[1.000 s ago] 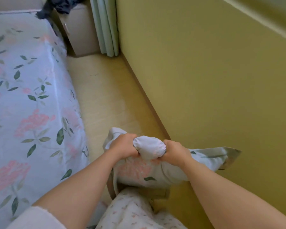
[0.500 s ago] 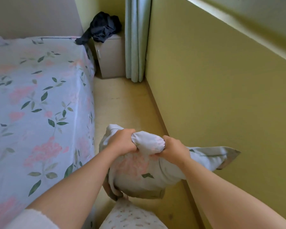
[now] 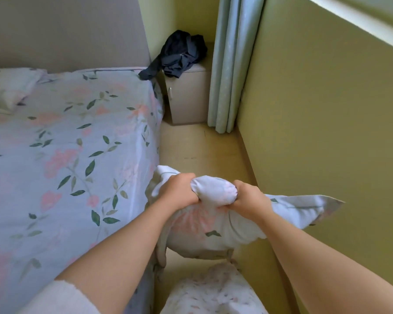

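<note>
A pillow [image 3: 213, 225] in a pale floral case hangs in the air over the strip of floor between bed and wall. My left hand [image 3: 179, 189] grips a bunched fold of the case at its top left. My right hand [image 3: 247, 197] grips the same bunch from the right, a white bulge of fabric showing between the two fists. One corner of the case [image 3: 322, 203] sticks out to the right, close to the yellow wall. The pillow's lower part is hidden behind my arms.
The bed [image 3: 66, 155] with a floral sheet fills the left; a second pillow [image 3: 7, 89] lies at its head. A beige bedside cabinet [image 3: 188, 98] with dark clothing [image 3: 182, 55] on top stands in the corner beside a pale green curtain [image 3: 232, 64]. The yellow wall [image 3: 327, 121] runs along the right.
The view has tilted up, bringing the headboard, cabinet and second pillow into sight. Both hands keep the same grip on the bunched pillowcase, held at about the same height.
</note>
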Demonstrator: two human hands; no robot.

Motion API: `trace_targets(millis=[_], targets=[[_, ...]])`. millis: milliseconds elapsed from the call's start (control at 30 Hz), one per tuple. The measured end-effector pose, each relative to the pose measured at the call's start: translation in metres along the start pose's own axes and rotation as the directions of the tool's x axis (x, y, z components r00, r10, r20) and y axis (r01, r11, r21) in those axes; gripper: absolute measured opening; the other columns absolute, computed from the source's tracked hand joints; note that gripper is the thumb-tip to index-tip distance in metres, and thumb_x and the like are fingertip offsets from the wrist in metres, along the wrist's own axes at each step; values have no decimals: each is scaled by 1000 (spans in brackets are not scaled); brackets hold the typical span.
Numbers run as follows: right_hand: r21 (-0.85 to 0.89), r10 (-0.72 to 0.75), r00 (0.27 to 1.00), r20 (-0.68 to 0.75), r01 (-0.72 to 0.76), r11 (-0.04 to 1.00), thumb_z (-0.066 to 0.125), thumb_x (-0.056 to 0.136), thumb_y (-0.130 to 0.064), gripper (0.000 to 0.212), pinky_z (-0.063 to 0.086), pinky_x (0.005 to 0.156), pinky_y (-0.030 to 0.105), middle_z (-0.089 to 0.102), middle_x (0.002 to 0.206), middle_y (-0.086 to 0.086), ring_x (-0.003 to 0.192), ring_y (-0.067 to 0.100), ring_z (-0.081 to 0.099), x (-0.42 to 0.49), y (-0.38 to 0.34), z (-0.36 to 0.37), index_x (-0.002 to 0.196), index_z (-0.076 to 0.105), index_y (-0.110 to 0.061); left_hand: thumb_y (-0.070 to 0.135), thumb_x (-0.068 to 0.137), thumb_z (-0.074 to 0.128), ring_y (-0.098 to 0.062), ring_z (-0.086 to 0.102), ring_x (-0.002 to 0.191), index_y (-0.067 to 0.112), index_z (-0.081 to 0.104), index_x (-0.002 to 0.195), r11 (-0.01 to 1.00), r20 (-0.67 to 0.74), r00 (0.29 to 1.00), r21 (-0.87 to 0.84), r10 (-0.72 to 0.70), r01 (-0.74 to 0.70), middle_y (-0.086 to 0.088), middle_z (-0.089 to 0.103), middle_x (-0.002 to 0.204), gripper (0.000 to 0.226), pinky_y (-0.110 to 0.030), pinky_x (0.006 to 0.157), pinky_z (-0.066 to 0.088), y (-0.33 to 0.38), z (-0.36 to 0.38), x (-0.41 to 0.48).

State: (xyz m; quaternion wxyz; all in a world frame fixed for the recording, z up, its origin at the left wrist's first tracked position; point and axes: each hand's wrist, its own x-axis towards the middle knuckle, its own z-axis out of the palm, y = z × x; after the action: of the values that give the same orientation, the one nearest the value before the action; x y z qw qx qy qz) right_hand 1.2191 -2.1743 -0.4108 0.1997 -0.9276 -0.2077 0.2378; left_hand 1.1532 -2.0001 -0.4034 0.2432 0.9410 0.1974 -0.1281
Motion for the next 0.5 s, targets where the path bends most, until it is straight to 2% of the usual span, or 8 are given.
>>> trace_targets(millis=[100,167,233,300,367,433,500], targets=[[6,-36,999,10,36,999,65,76,-42,31,38,62,29,58,84,-3,80,22,52,67,-4,-23,75,40,-24,28,69,71,-22,58,85,26,49,80,995,-34,995,-34,-95,94,9,47,69,24,-26,74,47,1,-19,66],[-7,-80,996,26,80,997,67,75,-41,33,37,62,29,57,84,-4,80,21,51,114,-11,-40,72,39,-25,33,66,65,-18,60,93,28,52,81,977,-44,976,-14,-213,212,8,56,86,21,-23,75,48,2,-30,104],[-27,-123,991,55,124,992,67,75,-40,32,37,63,29,57,86,-5,81,20,51,156,-19,-59,72,38,-26,36,61,60,-15,60,94,24,55,87,958,-60,956,-34,-288,286,7,60,95,29,-23,81,51,-1,-42,141],[-48,-149,984,95,154,987,67,75,-38,32,37,64,29,56,87,-4,83,21,52,197,-27,-79,71,37,-27,39,57,57,-15,61,89,23,53,80,954,-83,951,-52,-298,295,5,63,93,29,-26,82,54,1,-58,177],[-55,-175,979,102,181,982,66,76,-37,37,37,65,30,56,86,-3,84,23,53,239,-37,-101,64,32,-26,37,65,59,-16,60,90,22,48,76,950,-115,944,-74,-309,302,2,64,96,22,-27,82,52,5,-78,211],[-60,-196,975,102,203,977,66,75,-36,39,39,65,31,56,85,-2,84,24,54,278,-49,-120,62,30,-26,33,72,60,-19,56,90,25,45,73,942,-148,935,-151,-323,301,-2,63,97,17,-27,79,48,7,-98,238],[-84,-229,968,106,238,968,64,76,-36,36,42,67,33,58,86,-1,88,26,57,314,-64,-130,64,32,-24,33,69,64,-22,57,89,22,43,69,915,-165,917,-247,-363,318,-4,64,96,24,-27,74,45,4,-116,260]])
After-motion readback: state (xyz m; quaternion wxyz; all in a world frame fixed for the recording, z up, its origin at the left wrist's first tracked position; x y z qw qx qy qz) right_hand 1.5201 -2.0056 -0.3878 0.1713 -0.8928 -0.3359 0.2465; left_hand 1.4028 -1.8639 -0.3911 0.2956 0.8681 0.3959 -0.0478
